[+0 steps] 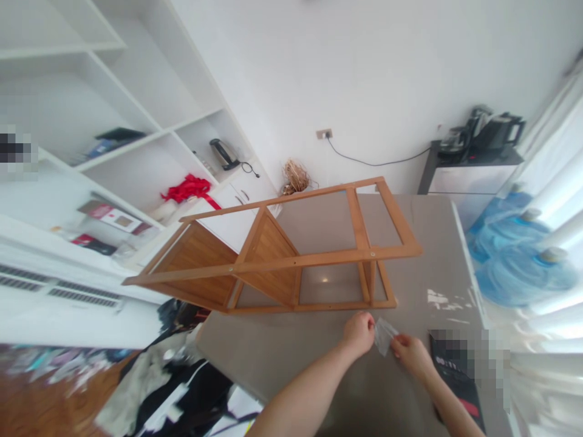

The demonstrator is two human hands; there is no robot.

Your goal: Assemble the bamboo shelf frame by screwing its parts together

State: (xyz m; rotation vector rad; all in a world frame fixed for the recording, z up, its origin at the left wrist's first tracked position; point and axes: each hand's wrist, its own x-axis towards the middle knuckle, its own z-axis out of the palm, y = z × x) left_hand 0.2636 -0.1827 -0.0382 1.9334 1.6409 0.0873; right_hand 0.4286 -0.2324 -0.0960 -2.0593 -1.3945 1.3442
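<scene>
Between my two hands is a small clear plastic bag [385, 337], held low over the table near its front right. My left hand [359, 332] pinches the bag's left edge with curled fingers. On the opposite side, my right hand [410, 352] grips its right edge between thumb and fingers. What the bag contains, if anything, is too small to make out. Just beyond my hands a wooden shelf frame [296, 262] lies on its side on the grey table [282, 346], with slatted panels toward its left end.
A dark device with a timer display [455, 370] lies right of my right hand. Large blue water bottles [523, 267] stand beyond the table's right edge. Clothes and papers [182, 388] are heaped at lower left. White shelving [150, 133] holds a kettle [223, 154] and red ribbon [187, 189].
</scene>
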